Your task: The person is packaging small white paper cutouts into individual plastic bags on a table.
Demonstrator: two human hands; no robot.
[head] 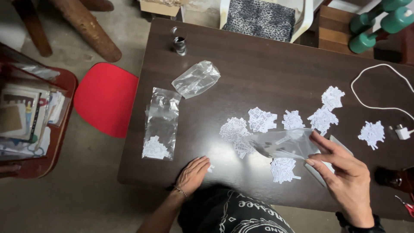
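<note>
Right hand point(347, 179) pinched a clear bag point(284, 144) by its open end, thumb and fingers closed on the plastic, the bag held out leftward just above the table point(258, 64). Left hand point(192, 174) lay flat, palm down, on the near edge of the table, fingers spread and gripping nothing; fingertips just beside a scrap point(211, 167) of white paper.

Under and around the held bag lay small piles of cut white paper slips: one pile point(235, 130) left of the bag, another point(261, 119) behind it, a third point(283, 169) just below it, more point(322, 118) further right. A lone pile point(371, 133) sat well apart near a white cable point(375, 86) and its plug point(403, 132).

Further left lay a flat bag point(161, 121) with slips gathered at its near end, and behind it an empty crumpled bag point(196, 79). Near the far edge stood a small metal cup point(179, 45). Off the table: a red stool point(105, 98) to the left, green dumbbells point(379, 21) at far right.
</note>
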